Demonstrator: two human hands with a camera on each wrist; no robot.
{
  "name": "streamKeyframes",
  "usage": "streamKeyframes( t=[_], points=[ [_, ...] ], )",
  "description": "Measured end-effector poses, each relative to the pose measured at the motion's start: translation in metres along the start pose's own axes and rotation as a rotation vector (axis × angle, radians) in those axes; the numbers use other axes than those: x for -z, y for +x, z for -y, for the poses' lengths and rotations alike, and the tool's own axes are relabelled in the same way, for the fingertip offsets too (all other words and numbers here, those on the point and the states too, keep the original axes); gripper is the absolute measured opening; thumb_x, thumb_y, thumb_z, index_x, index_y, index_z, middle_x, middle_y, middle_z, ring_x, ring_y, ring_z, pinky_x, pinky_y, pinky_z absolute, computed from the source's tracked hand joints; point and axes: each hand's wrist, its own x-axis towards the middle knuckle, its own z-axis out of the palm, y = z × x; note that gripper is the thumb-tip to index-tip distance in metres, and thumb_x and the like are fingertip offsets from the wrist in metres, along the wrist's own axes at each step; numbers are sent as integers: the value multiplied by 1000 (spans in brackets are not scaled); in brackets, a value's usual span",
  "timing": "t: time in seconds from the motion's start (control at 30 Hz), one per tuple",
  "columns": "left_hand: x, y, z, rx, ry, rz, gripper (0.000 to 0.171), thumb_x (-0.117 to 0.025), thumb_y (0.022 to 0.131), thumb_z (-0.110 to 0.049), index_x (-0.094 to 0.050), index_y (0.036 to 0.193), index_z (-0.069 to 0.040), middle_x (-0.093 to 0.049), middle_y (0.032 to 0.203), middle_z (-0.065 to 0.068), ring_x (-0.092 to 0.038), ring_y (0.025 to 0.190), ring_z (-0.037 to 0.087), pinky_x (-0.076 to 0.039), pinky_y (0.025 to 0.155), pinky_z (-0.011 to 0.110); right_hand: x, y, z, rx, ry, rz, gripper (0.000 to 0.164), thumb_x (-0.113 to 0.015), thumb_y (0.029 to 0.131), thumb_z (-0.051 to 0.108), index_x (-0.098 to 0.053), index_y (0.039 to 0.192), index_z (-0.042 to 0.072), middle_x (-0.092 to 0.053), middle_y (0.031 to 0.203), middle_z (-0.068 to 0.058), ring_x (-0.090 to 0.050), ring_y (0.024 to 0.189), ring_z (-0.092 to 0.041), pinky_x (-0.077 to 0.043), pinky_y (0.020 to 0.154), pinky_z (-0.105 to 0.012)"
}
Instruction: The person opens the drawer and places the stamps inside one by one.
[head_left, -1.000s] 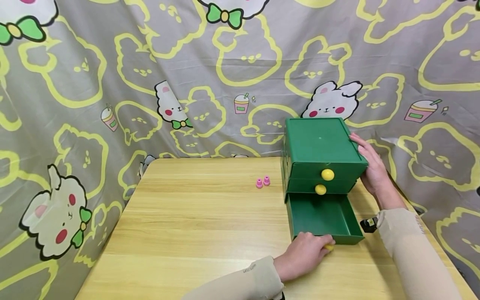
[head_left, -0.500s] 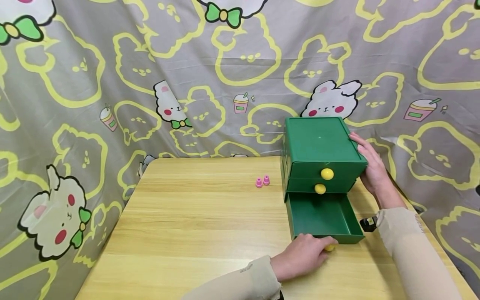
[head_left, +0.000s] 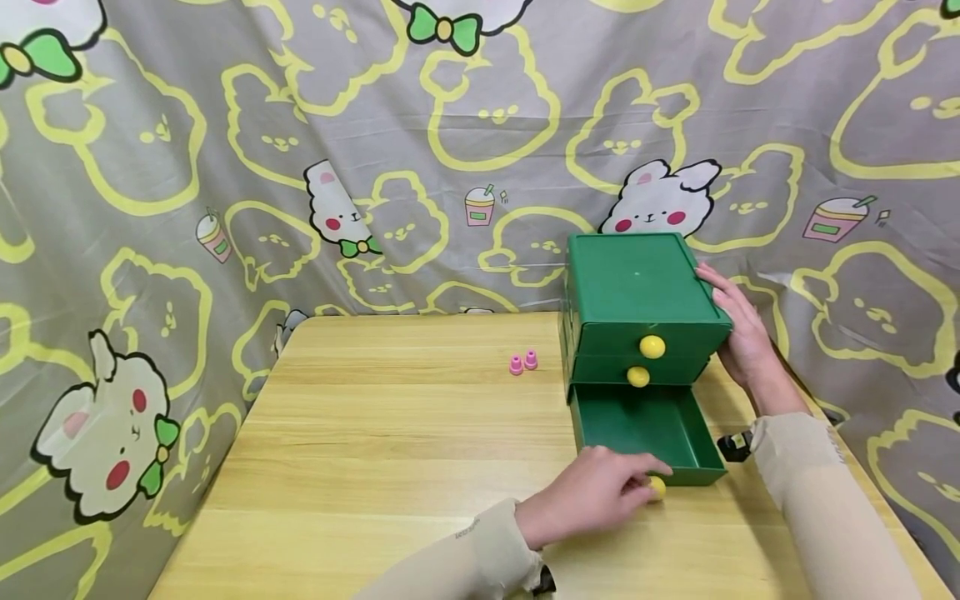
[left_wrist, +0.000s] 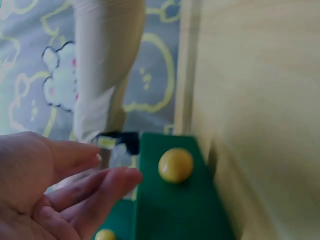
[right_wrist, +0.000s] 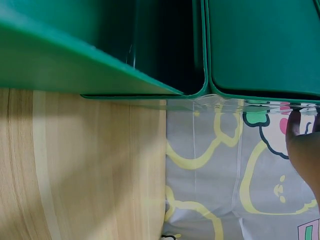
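Note:
A green drawer cabinet (head_left: 641, 279) stands on the right of the table in the head view. Its bottom drawer (head_left: 637, 421) is pulled out, and no contents show inside. My left hand (head_left: 588, 496) is beside that drawer's round yellow knob (head_left: 657, 488). In the left wrist view a gap separates its loosely extended fingers from the knob (left_wrist: 176, 165). My right hand (head_left: 744, 337) rests against the cabinet's right side, fingers reaching toward the top edge. Only part of it shows in the right wrist view, at the right border.
Two small pink cone-like pieces (head_left: 523, 362) stand left of the cabinet. The two upper drawers are closed, with yellow knobs (head_left: 652, 347) jutting forward. A patterned curtain (head_left: 375, 125) hangs behind the wooden table (head_left: 390, 442).
My left hand has let go of the bottom drawer's knob and drawn slightly back to the left. The right hand stays on the cabinet, and the drawer keeps its position.

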Motion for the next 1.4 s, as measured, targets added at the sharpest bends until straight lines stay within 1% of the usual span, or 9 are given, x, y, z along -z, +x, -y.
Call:
streamKeyframes(
  t=[0.17, 0.3, 0.43, 0.57, 0.7, 0.9, 1.13, 1.3, 1.4],
  points=[
    [18, 2, 18, -7, -79, -214, 22, -64, 104, -17, -72, 124, -17, -78, 99, -10, -59, 78, -15, -46, 74, 1, 0, 0, 0, -11, -5, -3, 48, -39, 114, 24, -39, 160, 14, -19, 172, 7, -8, 160, -13, -25, 121, -20],
    [31, 5, 43, 28, -203, -440, 16, -66, 100, -10, -74, 114, -10, -79, 96, -1, -68, 82, -3, -54, 78, 10, -1, 0, 0, -15, -5, 2, 48, -39, 114, 25, -39, 161, 15, -19, 172, 7, -9, 159, -13, -25, 121, -20],
    [43, 10, 75, 117, -288, -648, 14, -68, 96, -6, -74, 109, -5, -78, 97, 5, -71, 84, 13, -60, 79, 25, -1, 0, 1, -15, -9, 1, 48, -39, 114, 25, -40, 161, 15, -19, 172, 7, -9, 159, -12, -25, 121, -19],
    [52, 13, 109, 276, -243, -762, 24, -71, 92, -9, -73, 115, -12, -75, 106, 4, -66, 98, 23, -56, 87, 38, -1, 0, 2, -13, -11, 6, 48, -39, 114, 25, -38, 161, 16, -19, 172, 7, -8, 159, -12, -24, 121, -20],
    [55, 15, 142, 426, -186, -751, 39, -74, 91, -12, -68, 128, -18, -69, 122, 3, -60, 114, 27, -51, 94, 43, 0, 0, 2, -14, -14, 6, 49, -39, 114, 26, -38, 161, 15, -18, 172, 7, -8, 160, -13, -24, 121, -20],
    [49, 13, 185, 586, -195, -598, 60, -75, 92, -10, -55, 148, -18, -59, 143, 8, -53, 131, 30, -46, 108, 50, 1, -1, 0, -13, -17, 6, 48, -38, 114, 25, -38, 161, 15, -18, 172, 7, -8, 160, -13, -28, 118, -18],
    [43, 9, 202, 607, -196, -448, 58, -75, 93, -11, -55, 148, -12, -61, 142, 15, -53, 134, 37, -38, 118, 53, 1, -2, 0, -7, -21, 8, 49, -38, 114, 24, -37, 161, 13, -20, 172, 7, -9, 159, -12, -28, 118, -17],
    [42, 12, 204, 578, -105, -442, 40, -76, 92, -10, -69, 131, -10, -73, 119, 10, -65, 112, 29, -48, 105, 46, 1, -2, 0, -13, -22, 5, 49, -38, 114, 25, -38, 161, 14, -19, 172, 8, -8, 160, -12, -26, 120, -18],
    [42, 13, 203, 576, -66, -446, 25, -77, 92, -11, -75, 117, -11, -75, 105, 6, -65, 98, 24, -50, 95, 43, 1, -2, 1, -19, -23, 4, 49, -38, 114, 25, -37, 162, 15, -18, 172, 8, -8, 160, -12, -25, 120, -18]
  ],
)
